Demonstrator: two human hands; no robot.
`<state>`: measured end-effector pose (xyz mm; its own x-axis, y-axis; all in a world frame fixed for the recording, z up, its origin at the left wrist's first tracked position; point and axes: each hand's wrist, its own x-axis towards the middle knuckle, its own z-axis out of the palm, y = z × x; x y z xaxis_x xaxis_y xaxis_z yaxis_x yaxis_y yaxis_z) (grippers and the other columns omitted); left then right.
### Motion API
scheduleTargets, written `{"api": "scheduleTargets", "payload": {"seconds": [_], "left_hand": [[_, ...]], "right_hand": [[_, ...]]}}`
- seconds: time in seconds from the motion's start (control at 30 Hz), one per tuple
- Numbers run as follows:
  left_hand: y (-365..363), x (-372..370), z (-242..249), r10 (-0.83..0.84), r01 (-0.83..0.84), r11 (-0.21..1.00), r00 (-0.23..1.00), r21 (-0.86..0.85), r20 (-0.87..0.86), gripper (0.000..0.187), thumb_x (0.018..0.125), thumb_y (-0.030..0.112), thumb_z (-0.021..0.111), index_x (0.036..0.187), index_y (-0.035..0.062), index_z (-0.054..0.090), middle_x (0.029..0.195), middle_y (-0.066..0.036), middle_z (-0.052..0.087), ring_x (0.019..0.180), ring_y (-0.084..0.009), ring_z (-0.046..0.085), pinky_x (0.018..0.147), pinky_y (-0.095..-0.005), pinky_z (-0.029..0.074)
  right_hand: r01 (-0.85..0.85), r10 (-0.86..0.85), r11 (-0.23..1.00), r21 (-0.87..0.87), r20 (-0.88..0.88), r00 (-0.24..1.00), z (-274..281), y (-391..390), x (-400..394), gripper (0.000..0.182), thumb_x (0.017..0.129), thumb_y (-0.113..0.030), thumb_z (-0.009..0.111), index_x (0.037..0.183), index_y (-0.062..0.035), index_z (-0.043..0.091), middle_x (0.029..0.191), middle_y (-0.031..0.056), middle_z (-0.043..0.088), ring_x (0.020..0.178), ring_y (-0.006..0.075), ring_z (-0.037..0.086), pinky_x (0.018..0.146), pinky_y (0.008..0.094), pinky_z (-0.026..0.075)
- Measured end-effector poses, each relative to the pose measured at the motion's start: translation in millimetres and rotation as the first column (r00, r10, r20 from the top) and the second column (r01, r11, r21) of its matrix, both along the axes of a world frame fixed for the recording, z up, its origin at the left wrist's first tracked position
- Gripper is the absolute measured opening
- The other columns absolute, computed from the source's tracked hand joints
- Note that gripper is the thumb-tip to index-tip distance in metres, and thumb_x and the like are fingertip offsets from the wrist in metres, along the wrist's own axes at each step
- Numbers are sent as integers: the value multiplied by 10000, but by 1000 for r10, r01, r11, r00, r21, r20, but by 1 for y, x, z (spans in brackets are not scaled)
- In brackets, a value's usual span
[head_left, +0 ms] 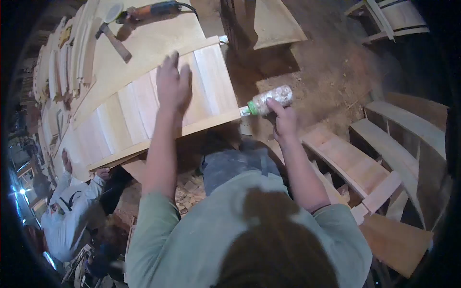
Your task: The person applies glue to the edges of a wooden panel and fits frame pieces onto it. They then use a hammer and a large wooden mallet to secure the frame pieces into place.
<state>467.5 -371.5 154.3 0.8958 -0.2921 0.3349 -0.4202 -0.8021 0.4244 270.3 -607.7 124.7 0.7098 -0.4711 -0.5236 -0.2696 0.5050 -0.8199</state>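
A slatted wooden panel point(129, 108) with long side rails lies across the workbench in front of me. My left hand point(174, 82) rests on its slats, fingers stretched out toward the far rail. In my right hand point(285, 117) is a glue bottle point(274, 98), smeared and whitish with a green cap. The bottle is tipped sideways, its nozzle right at the whitish end of the near rail. Another whitish rail end point(223, 39) sticks out at the panel's far right corner.
A hammer point(114, 42) and an orange-and-black power tool point(152, 10) lie on the bench point(168, 33). Curved wooden strips point(72, 57) are stacked at left. Another person point(74, 211) touches the panel's left end. Curved and slatted wooden pieces point(345, 156) stand at right.
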Motion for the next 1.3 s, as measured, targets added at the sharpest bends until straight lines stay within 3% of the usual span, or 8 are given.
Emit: {"api": "scheduleTargets", "payload": {"seconds": [0.13,0.23,0.33,0.43,0.7,0.87,1.07,1.3], "left_hand": [[60,-67,-3,-120,149,975,978,164,-173,527,963,286,484,1358,-62,480,1466,-180,445,1379,-403,367,1156,-518,212],[98,-114,1,-108,118,993,962,27,-249,506,956,243,508,1357,-65,485,1468,-157,453,1385,-410,357,1156,-526,204],[136,-141,7,-45,56,997,973,44,-225,440,879,248,621,1195,-58,604,1497,-168,413,1398,-422,332,1140,-569,219],[169,-153,14,-1,59,946,984,318,-179,381,630,244,807,747,-34,575,1568,-181,279,1431,-426,265,1095,-659,246],[218,-133,10,175,-78,871,971,485,-160,288,575,79,818,756,13,603,1596,-165,202,1453,-412,215,1111,-666,222],[243,-112,24,87,92,877,935,471,-345,307,546,91,840,715,31,591,1604,-152,187,1459,-423,185,1118,-664,215],[278,-100,25,-35,160,934,931,320,-364,280,567,159,846,677,54,610,1612,-87,192,1456,-420,193,1108,-691,202],[298,-74,56,-166,391,810,867,436,-469,170,618,134,765,732,34,689,1603,-113,196,1437,-483,176,1084,-711,225]], "right_hand": [[66,-56,983,173,-64,996,2,-2,1,410,850,-193,701,1187,-2,566,1069,103,650,960,213,648,833,371,518],[157,-137,963,217,-108,985,0,0,6,452,798,-220,767,1148,5,590,1060,102,647,963,221,627,825,378,490],[54,-45,974,222,-49,998,-15,-3,-1,469,798,-218,766,1172,-6,578,1071,96,644,961,221,628,812,382,495],[95,-95,954,283,-14,995,-4,-4,1,383,857,-225,708,1177,-48,594,1065,82,664,963,216,650,819,368,512],[18,-26,954,300,21,999,-15,-17,-5,460,864,-320,679,1249,-100,557,1194,72,614,1076,240,592,892,424,476],[-15,-143,832,555,240,960,49,15,41,399,939,-390,557,1229,-115,563,1200,75,624,1104,262,590,888,458,482],[-353,218,784,511,305,927,37,40,94,441,940,-424,486,1221,-93,567,1187,127,624,1097,303,586,990,515,441],[-269,245,903,334,114,963,70,42,111,418,954,-454,469,1167,-115,588,1122,122,647,1065,328,607,966,578,431]]}}
